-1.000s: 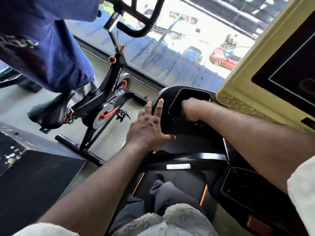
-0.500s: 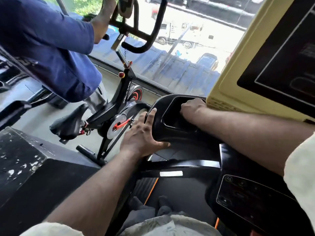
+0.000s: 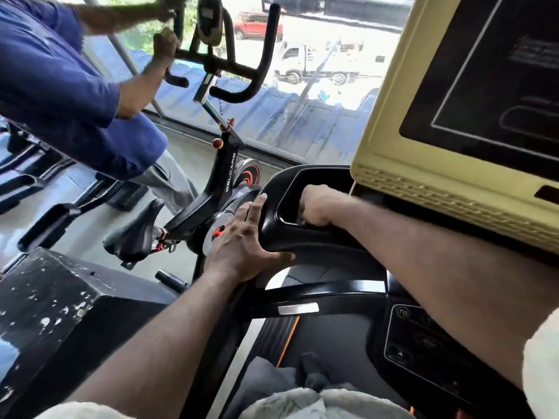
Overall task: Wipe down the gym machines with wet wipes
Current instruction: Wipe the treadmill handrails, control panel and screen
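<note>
While the left hand (image 3: 242,244) lies flat, fingers straight, against the outside of the treadmill console tray (image 3: 302,240), the right hand (image 3: 316,205) curls down inside its recess. Whether that fist holds a wipe, I cannot tell.

left sleeve (image 3: 60,412): short, white | right sleeve (image 3: 542,367): short, white | shirt (image 3: 302,404): pale, faint grey leaf shapes | trousers (image 3: 266,379): grey

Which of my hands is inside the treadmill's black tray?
The right hand, curled down inside the tray; the left hand only rests flat against the tray's outer wall.
</note>
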